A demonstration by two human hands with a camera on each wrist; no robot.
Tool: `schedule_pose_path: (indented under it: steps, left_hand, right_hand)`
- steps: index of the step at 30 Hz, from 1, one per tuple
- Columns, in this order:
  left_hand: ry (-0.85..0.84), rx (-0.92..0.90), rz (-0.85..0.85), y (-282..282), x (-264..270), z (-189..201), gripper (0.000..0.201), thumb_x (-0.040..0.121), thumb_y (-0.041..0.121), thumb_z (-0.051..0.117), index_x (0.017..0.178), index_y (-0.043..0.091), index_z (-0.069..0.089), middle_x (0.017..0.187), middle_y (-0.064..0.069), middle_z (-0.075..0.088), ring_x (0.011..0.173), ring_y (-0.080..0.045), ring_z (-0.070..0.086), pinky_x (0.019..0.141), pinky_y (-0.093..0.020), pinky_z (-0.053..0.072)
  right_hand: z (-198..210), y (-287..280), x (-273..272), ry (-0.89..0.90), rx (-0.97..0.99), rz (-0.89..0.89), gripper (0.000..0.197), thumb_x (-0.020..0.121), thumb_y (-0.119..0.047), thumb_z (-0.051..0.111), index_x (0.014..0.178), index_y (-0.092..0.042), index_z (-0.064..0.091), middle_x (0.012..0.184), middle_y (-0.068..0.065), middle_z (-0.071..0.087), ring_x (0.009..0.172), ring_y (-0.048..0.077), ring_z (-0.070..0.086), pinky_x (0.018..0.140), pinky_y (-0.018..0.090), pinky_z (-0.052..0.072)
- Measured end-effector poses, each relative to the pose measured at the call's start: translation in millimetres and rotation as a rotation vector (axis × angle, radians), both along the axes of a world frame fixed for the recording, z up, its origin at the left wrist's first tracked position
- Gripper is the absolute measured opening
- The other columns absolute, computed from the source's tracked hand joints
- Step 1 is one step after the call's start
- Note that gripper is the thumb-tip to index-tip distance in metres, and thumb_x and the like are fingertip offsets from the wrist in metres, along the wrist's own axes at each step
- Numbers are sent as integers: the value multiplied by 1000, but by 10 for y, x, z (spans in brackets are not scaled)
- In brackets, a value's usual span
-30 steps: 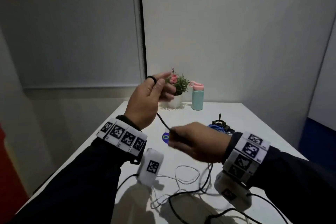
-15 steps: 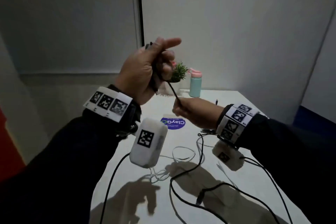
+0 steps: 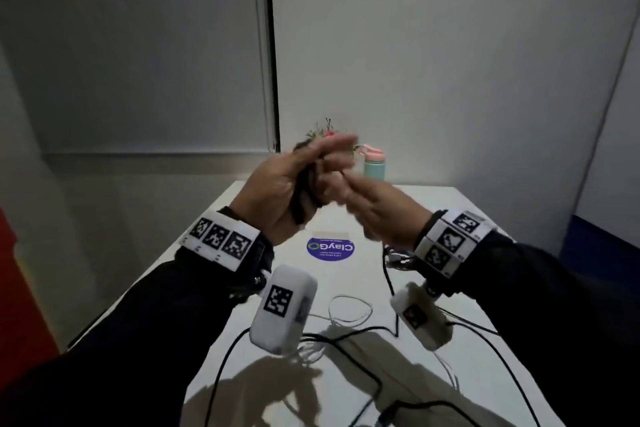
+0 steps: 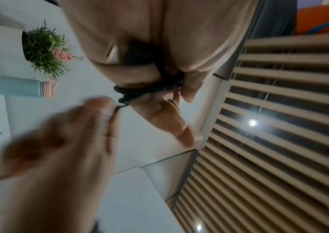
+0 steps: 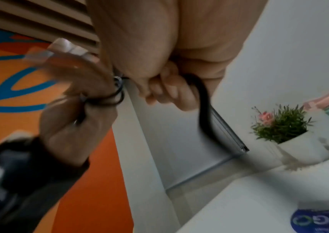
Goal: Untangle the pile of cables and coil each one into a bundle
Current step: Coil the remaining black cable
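My left hand (image 3: pixel 291 184) is raised above the table and holds a small coil of black cable (image 3: pixel 304 194) looped round its fingers. The left wrist view shows the coil (image 4: pixel 139 91) wrapped over the fingers. My right hand (image 3: pixel 374 211) is right beside it and pinches the same cable's free stretch, which shows in the right wrist view as a black cable (image 5: pixel 201 110) leaving the curled fingers (image 5: pixel 165 91). Both hands are motion-blurred. A white cable (image 3: pixel 349 310) and loose black cables (image 3: pixel 360 371) lie tangled on the white table (image 3: pixel 450 218) below.
A potted plant (image 3: pixel 327 132) and a teal bottle with a pink lid (image 3: pixel 374 166) stand at the table's far edge. A blue round sticker (image 3: pixel 330 248) lies mid-table. A dark cable bundle (image 3: pixel 398 258) sits behind my right wrist. Walls close in left and right.
My right hand has moved up against the left hand, so the cable stretch between them has shortened. The coil in my left hand has grown thicker.
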State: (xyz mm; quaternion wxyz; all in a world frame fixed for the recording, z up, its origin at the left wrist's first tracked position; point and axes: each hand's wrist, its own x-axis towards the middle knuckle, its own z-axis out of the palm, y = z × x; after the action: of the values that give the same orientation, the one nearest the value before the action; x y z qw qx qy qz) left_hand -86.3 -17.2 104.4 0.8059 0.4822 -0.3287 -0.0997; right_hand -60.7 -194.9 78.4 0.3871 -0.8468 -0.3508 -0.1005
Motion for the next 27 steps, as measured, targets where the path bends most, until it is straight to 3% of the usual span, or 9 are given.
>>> schedule_pose_path:
  steps: [3,7,9,11,14,19,21,23,27]
  left_hand:
    - [-6,-187,320,21,181,139,35,107,22,39,131,2,55,124,-15,69,108,-24,71,94,-34,57]
    - [-316,508,813,233,285,47,37,109,29,37,132,8,57,89,-7,73,69,-21,69,76,-48,59]
    - [-236,673,598,252,233,-63,54,106,47,35,109,8,71,53,1,56,38,-15,43,42,-34,42]
    - [-101,630,216,241,132,-89,70,101,61,36,88,3,75,41,4,36,30,-9,24,37,-18,22]
    - [-68,280,-46,149,0,37,41,102,35,49,104,-2,65,46,8,45,28,-3,33,33,-16,32]
    - [10,-200,348,60,130,224,37,106,19,42,136,-3,47,122,-18,68,101,-24,73,84,-30,60]
    - [-96,52,622,141,200,161,35,108,21,40,135,1,47,114,-14,71,94,-21,74,83,-30,60]
    - [-234,457,736,223,187,50,37,108,30,38,123,1,56,74,-1,74,53,-11,64,50,-21,52]
    - [-82,699,217,260,49,-106,75,94,66,37,104,3,76,39,4,35,30,-10,23,35,-18,16]
  right_hand:
    - [-164,84,-142,24,-354,111,21,103,-26,50,82,-27,51,63,-13,49,46,-8,51,44,10,37]
    - [218,18,-232,-40,-62,188,22,101,-25,53,79,-26,57,54,-21,51,42,2,44,43,13,37]
    - [490,-132,-126,-162,82,73,20,100,-27,54,82,-23,60,50,-21,50,43,0,45,45,22,41]
    - [561,-176,-26,-226,84,4,21,101,-25,52,83,-16,59,49,-26,52,45,-5,49,48,11,39]
    - [314,-19,11,-149,26,-40,29,104,-27,45,76,-23,52,49,-22,49,43,1,45,46,16,35]
    - [-76,199,-259,183,-236,122,26,100,-39,50,77,-29,53,55,-21,54,40,2,44,40,19,41]
    - [32,187,-372,237,-180,236,21,99,-36,53,81,-25,54,55,-18,51,40,2,40,38,20,37]
    - [318,76,-371,212,22,277,19,97,-29,55,84,-16,55,52,-18,48,40,4,34,36,17,31]
    - [721,-232,-145,-137,84,-17,23,100,-31,54,78,-23,57,46,-18,48,40,2,39,42,13,31]
